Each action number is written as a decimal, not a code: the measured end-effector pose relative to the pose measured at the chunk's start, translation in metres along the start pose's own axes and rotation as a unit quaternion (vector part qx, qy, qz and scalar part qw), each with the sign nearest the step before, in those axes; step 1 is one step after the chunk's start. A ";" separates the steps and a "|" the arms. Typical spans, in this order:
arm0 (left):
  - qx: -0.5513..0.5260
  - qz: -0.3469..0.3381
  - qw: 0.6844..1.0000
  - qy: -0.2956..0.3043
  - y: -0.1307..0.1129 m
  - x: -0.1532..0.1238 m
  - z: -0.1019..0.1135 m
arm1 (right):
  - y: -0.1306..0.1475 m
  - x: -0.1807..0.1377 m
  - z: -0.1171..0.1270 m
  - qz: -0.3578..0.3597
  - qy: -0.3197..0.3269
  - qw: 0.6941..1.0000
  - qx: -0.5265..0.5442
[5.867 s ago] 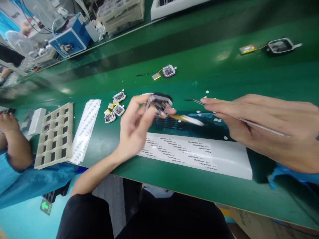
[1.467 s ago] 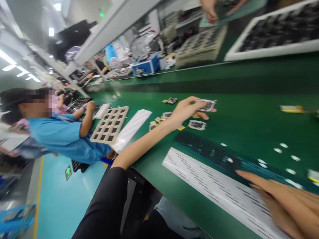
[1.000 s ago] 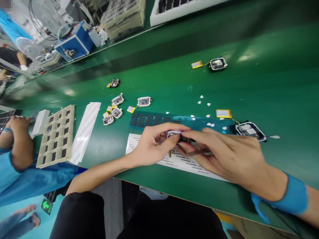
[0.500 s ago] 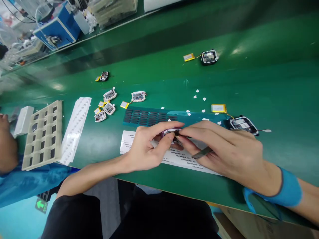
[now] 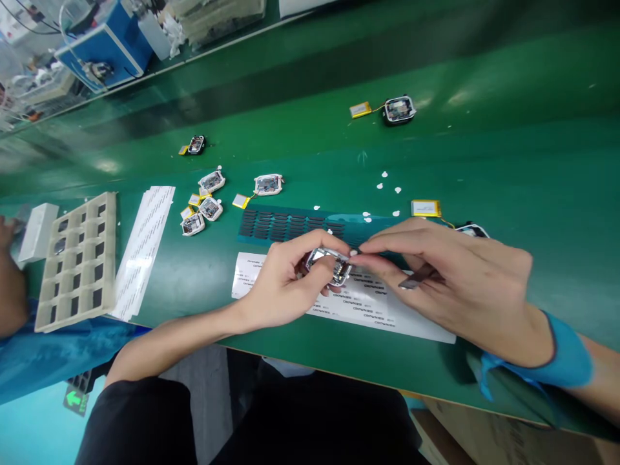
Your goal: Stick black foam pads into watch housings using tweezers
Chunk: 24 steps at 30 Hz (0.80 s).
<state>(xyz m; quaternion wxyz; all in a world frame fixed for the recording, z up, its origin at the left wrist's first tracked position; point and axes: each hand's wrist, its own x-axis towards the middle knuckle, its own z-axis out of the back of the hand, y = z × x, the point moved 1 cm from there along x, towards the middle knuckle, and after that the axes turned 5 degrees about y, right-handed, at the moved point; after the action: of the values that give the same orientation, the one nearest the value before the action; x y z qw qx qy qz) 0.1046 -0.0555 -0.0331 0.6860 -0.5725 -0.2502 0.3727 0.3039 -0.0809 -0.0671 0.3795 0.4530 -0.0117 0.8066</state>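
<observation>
My left hand is closed around an open watch case with a pale rim, its circuit board facing up and the thumb lying over it. At the right edge of that case, my right hand pinches with thumb and forefinger. A small white round tab shows at those fingertips. Tucked under the other fingers of the same hand is a flat metal tool, its kind partly hidden. Below both hands lies a white printed sheet. Behind them is a strip of black adhesive pieces.
Other open watch cases with yellow batteries lie around, including a white one, a black one and one partly behind my right hand. Loose white tabs dot the green table. A compartment tray and another person's arm are left.
The watch case has tilted so that more of its board shows. My right hand has drawn slightly right, and a white tab now shows at its fingertips.
</observation>
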 end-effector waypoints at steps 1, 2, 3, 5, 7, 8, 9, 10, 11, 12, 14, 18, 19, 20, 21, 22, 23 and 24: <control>0.002 0.007 1.000 0.003 0.001 -0.001 -0.001 | -0.001 -0.001 0.000 0.014 -0.006 1.000 -0.017; 0.003 0.013 1.000 0.005 0.002 -0.002 -0.001 | -0.002 -0.002 0.001 0.031 -0.007 0.999 -0.033; 0.005 0.017 1.000 0.006 0.003 -0.003 -0.002 | -0.003 -0.003 0.001 0.049 -0.005 0.998 -0.045; 0.009 0.022 1.000 0.001 0.004 -0.005 -0.003 | -0.006 -0.007 0.002 0.072 0.016 0.996 -0.056; 0.012 0.028 1.000 -0.001 0.005 -0.006 -0.004 | -0.010 -0.012 0.003 0.089 0.036 0.993 -0.064; 0.014 0.032 0.999 -0.002 0.006 -0.006 -0.004 | -0.011 -0.014 0.002 0.099 0.038 0.992 -0.072; 0.018 0.035 0.999 -0.002 0.006 -0.006 -0.004 | -0.012 -0.016 0.002 0.110 0.037 0.990 -0.081; 0.024 0.035 0.999 -0.001 0.007 -0.005 -0.003 | -0.014 -0.018 0.001 0.121 0.033 0.988 -0.092; 0.034 0.034 0.999 0.001 0.007 -0.004 -0.003 | -0.015 -0.019 0.001 0.128 0.027 0.986 -0.102; 0.047 0.032 0.998 0.002 0.008 -0.004 -0.003 | -0.016 -0.020 0.000 0.129 0.023 0.985 -0.111; 0.075 0.029 0.997 -0.002 0.009 -0.003 -0.002 | -0.017 -0.019 0.000 0.119 0.024 0.985 -0.125; 0.077 0.033 0.996 -0.017 0.012 -0.001 -0.001 | -0.016 -0.014 0.003 0.093 0.016 0.985 -0.143; 0.064 0.036 0.997 -0.020 0.013 0.000 -0.001 | -0.015 -0.013 0.004 0.090 0.015 0.985 -0.144; 0.047 0.038 0.998 -0.023 0.013 0.000 -0.001 | -0.014 -0.012 0.004 0.088 0.016 0.986 -0.141; 0.030 0.040 0.998 -0.025 0.012 0.000 -0.001 | -0.013 -0.011 0.004 0.087 0.019 0.987 -0.136; 0.013 0.041 0.999 -0.025 0.012 0.000 -0.001 | -0.012 -0.011 0.004 0.086 0.021 0.988 -0.128; 0.000 0.042 0.999 -0.022 0.011 0.000 -0.001 | -0.011 -0.011 0.003 0.089 0.025 0.989 -0.116; -0.006 0.041 0.999 -0.020 0.010 0.000 -0.002 | -0.010 -0.012 0.002 0.093 0.027 0.990 -0.104</control>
<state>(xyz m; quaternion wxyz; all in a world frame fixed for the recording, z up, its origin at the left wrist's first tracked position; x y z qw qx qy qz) 0.1034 -0.0561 -0.0434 0.6615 -0.5792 -0.2419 0.4105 0.3150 -0.0819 -0.0775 0.3483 0.3860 -0.1271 0.8447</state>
